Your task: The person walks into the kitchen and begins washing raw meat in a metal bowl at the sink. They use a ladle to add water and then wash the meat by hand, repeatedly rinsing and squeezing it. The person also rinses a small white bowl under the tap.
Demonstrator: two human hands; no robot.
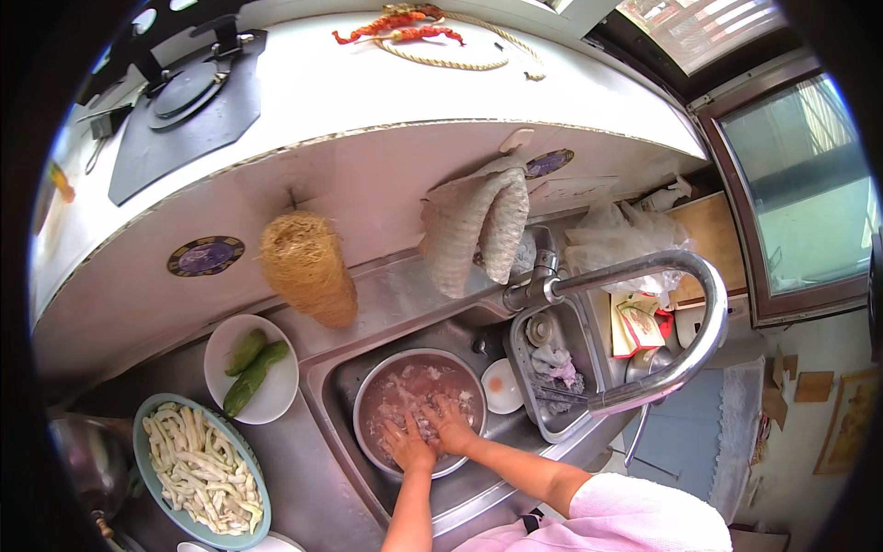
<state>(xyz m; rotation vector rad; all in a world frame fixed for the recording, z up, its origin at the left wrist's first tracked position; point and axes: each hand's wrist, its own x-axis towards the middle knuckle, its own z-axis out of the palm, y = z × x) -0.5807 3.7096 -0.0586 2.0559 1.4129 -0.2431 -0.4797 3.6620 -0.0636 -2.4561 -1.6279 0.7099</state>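
Both hands are down in a round metal basin standing in the sink, which holds reddish water and pale pieces of what looks like raw meat. My left hand lies at the near side of the basin, fingers spread over the pieces. Close beside it on the right, my right hand also has its fingers apart among the pieces. The fingertips are partly in the water, and whether they press on a piece cannot be told. A small white dish sits just right of the basin.
The curved metal faucet arches over the right side, above a small steel basket with cloths. Left of the sink are a white bowl with two green cucumbers and an oval blue basket of pale green bean pods.
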